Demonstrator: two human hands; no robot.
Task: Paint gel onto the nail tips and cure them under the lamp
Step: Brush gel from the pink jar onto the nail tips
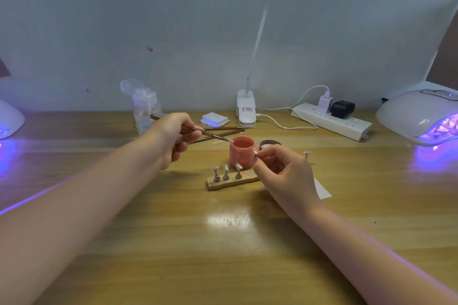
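My left hand (177,140), left of the frame's centre, held a thin brown brush (190,130) in a curled grip, its tip resting at the rim of the open pink gel pot (241,152) in the middle of the bench (173,242). My right hand (285,169), just right of the pot, pinched a small nail tip (255,153) between thumb and fingertips, close against the pot's side. Below the pot lay a wooden strip (231,182) carrying three metal stands, each topped with a nail tip (226,167). One more stand (307,155) stood apart to the right. Two spare brushes (223,132) lay crossed behind the pot, and its dark lid (269,143) sat just beside it. At the right edge a white curing lamp (418,116) glowed violet; another (10,119) glowed at the left edge. At the back stood a clear pump bottle (146,109), a stack of white pads (214,119), a clip desk lamp (245,109) whose label was too blurred to read, and a power strip (332,121) with two plugs.
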